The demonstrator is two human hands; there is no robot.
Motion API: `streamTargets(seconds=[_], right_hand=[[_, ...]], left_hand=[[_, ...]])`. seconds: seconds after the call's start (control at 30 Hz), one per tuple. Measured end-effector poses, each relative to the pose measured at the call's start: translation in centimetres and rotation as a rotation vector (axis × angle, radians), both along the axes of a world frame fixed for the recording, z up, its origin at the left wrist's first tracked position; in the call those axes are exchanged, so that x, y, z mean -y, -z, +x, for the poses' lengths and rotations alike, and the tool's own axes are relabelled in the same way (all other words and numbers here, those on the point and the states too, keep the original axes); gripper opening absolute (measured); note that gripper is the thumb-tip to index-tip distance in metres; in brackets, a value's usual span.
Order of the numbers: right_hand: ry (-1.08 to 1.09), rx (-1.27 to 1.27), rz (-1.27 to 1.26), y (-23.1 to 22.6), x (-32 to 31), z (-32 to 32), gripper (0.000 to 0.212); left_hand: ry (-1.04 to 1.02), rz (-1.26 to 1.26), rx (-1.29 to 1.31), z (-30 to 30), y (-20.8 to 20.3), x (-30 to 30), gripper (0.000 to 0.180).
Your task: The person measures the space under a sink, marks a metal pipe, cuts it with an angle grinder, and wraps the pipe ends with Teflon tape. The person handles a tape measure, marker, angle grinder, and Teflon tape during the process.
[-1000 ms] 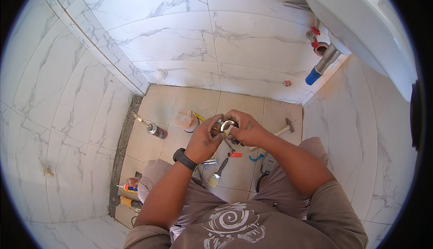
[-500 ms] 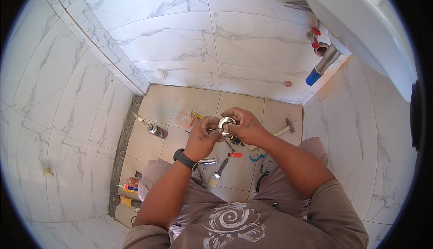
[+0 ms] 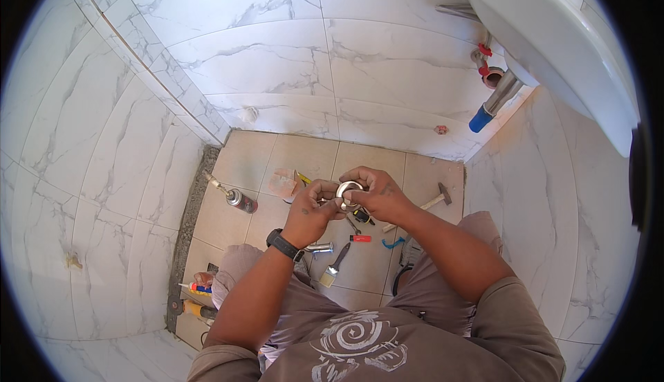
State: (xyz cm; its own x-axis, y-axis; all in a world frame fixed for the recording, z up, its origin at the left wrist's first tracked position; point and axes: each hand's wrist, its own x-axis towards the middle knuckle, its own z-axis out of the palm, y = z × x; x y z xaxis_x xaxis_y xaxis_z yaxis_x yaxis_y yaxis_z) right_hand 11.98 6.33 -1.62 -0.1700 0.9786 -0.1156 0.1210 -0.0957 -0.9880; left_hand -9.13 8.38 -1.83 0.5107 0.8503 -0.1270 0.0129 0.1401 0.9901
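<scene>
Between both hands is a shiny silver metal ring (image 3: 344,188), round with an open middle, held above the floor. My left hand (image 3: 315,205) pinches its left side, fingers closed on the rim. From the other side my right hand (image 3: 373,192) grips it, with the thumb over the ring's opening. Partly hidden below the hands lie a black and yellow tool (image 3: 362,216) and a wrench (image 3: 353,225). Closer to me on the tiles are a red piece (image 3: 360,239), a chrome pipe bend (image 3: 319,248) and a paintbrush (image 3: 335,266).
A torch on a gas canister (image 3: 241,201) stands at the left, and a hammer (image 3: 436,201) lies at the right. The white basin (image 3: 567,43) overhangs the upper right, its drain pipe (image 3: 501,95) blue-tipped. A yellow power tool (image 3: 197,310) and a tube (image 3: 198,288) rest by my left leg.
The ring has turned slightly in my fingers, and both hands keep their hold on it. Everything on the floor stays where it was.
</scene>
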Motion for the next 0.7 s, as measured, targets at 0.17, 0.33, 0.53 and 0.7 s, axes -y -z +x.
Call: streamTargets(seconds=[0.17, 0.33, 0.53, 0.7], right_hand=[[0.011, 0.031, 0.008, -0.06, 0.01, 0.01, 0.034], [0.016, 0.044, 0.043, 0.29, -0.01, -0.26, 0.029], [0.026, 0.127, 0.078, 0.60, -0.07, -0.46, 0.031], [0.033, 0.124, 0.068, 0.19, 0.24, -0.33, 0.036]], left_hand=[[0.008, 0.007, -0.004, 0.01, 0.05, -0.01, 0.027], [0.013, -0.022, 0.031, 0.04, 0.16, 0.03, 0.026], [-0.001, -0.041, 0.044, 0.17, 0.09, 0.11, 0.025], [0.003, -0.014, 0.004, 0.08, -0.10, 0.02, 0.027]])
